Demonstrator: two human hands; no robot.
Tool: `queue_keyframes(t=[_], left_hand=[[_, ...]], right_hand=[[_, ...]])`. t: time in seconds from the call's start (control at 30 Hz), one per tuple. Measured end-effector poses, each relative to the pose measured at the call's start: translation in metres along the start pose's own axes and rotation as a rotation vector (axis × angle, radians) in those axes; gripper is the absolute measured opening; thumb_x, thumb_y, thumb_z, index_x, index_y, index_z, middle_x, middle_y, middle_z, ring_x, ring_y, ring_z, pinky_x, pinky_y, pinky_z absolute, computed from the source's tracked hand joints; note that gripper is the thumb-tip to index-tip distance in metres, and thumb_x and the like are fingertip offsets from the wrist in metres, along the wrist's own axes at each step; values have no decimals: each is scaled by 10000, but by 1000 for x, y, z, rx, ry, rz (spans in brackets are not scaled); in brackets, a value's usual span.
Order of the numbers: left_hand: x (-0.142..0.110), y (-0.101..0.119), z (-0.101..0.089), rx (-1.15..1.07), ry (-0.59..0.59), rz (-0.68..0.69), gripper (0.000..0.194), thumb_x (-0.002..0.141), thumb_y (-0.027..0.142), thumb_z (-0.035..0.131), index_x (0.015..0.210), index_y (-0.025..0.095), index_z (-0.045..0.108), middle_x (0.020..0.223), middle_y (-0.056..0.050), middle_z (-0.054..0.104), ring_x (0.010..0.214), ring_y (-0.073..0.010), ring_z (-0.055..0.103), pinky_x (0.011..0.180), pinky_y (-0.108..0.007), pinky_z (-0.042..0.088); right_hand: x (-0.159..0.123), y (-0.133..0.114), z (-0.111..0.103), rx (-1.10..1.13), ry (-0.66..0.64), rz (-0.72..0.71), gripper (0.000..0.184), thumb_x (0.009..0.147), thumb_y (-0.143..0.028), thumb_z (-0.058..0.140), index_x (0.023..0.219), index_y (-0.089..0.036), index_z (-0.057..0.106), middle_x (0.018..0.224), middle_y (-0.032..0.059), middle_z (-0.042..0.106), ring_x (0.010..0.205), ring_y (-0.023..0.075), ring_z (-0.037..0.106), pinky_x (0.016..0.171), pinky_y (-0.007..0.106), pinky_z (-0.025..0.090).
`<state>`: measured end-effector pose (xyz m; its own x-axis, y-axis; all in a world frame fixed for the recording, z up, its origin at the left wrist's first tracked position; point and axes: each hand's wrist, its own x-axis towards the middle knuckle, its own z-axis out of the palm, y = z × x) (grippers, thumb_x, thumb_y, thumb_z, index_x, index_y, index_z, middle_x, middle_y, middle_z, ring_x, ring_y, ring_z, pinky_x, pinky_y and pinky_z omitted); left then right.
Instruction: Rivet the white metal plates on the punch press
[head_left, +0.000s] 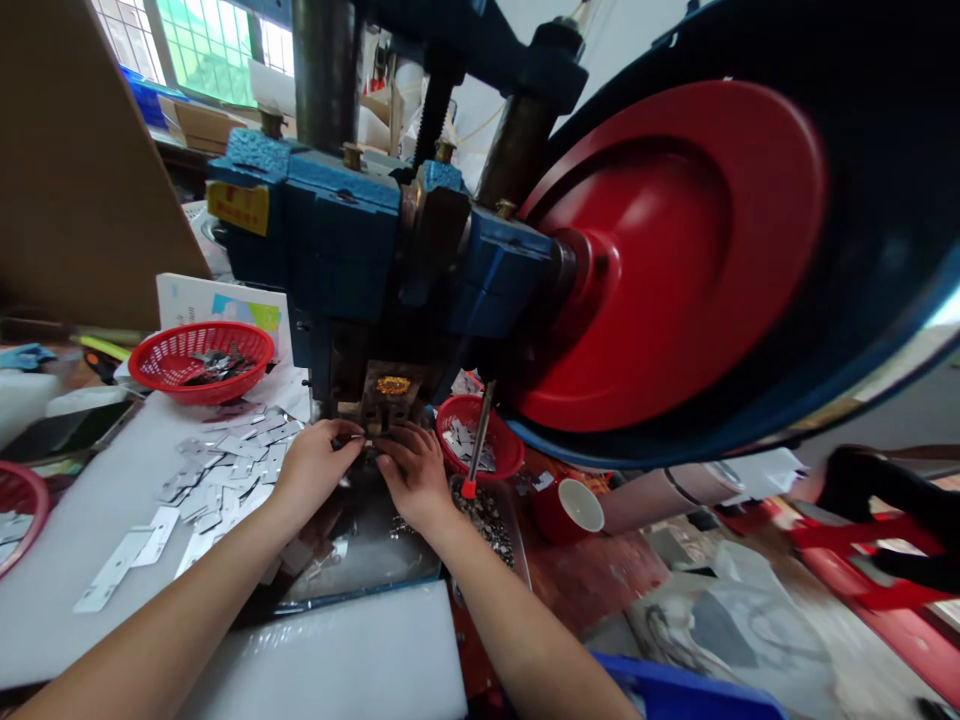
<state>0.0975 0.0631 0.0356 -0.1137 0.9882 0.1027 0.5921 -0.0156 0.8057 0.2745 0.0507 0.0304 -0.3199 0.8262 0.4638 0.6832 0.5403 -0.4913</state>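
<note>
A blue press [341, 240] stands straight ahead, its die [390, 395] low at the centre. Close to the die's front, my left hand [322, 462] has thumb and fingers pinched together. Whatever thin piece is in that pinch is too small to make out. My right hand [416, 475] reaches the same spot from the right, fingers curled in and tips almost meeting the left ones. Its grip is partly hidden by the fingers themselves. Flat metal plates [232, 465] lie scattered left of my left hand, on a white foam sheet [60, 510].
A large red flywheel [675, 260] fills the right side. A red basket [201, 392] with metal pieces stands left; another red basket [510, 455] is behind my right hand. A tub of small metal bits [491, 525] and a screwdriver-like rod [480, 440] sit beside my right wrist.
</note>
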Motion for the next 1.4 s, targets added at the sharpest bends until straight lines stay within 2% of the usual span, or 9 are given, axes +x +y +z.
queue_keyframes(t=[0.3,0.47,0.67,0.93,1.2,1.4], left_hand=[[4,-9,1,93,11,62,278,737,349,507,884,211,699,961,-69,683,949,-255,604,880,-376,441],[6,-12,4,98,2,105,279,747,322,488,897,210,695,957,-52,684,944,-228,610,879,-345,457],[5,-12,2,133,35,149,266,747,321,511,894,204,699,967,-68,672,962,-254,597,906,-403,448],[4,-8,1,129,21,228,252,779,313,501,900,215,700,979,-59,662,982,-242,593,926,-392,449],[9,-14,8,66,-17,198,282,775,278,493,961,187,684,1011,-64,652,1004,-225,599,943,-357,462],[15,-16,13,30,-36,169,281,732,244,504,938,184,683,1019,-71,650,1005,-223,603,958,-349,455]], right_hand=[[7,-9,-5,-189,-85,-73,245,885,-426,558,1079,-318,662,1196,11,626,1239,250,423,1108,529,125],[7,-10,-5,-192,-94,-70,247,904,-435,524,1062,-308,666,1154,8,646,1227,240,432,1105,518,139],[3,-5,-4,-96,-69,-23,307,925,-389,492,1179,-261,608,1189,20,637,1219,222,450,1090,460,217],[5,-8,-11,-242,-89,-104,242,891,-435,538,1049,-317,678,1191,2,630,1225,257,427,1108,512,119],[4,-5,-5,-216,-81,-118,271,899,-413,536,1121,-301,641,1155,25,639,1200,243,448,1097,506,157],[3,-3,-6,-220,-79,-132,231,905,-415,523,1038,-291,666,1164,12,642,1194,237,460,1102,499,158]])
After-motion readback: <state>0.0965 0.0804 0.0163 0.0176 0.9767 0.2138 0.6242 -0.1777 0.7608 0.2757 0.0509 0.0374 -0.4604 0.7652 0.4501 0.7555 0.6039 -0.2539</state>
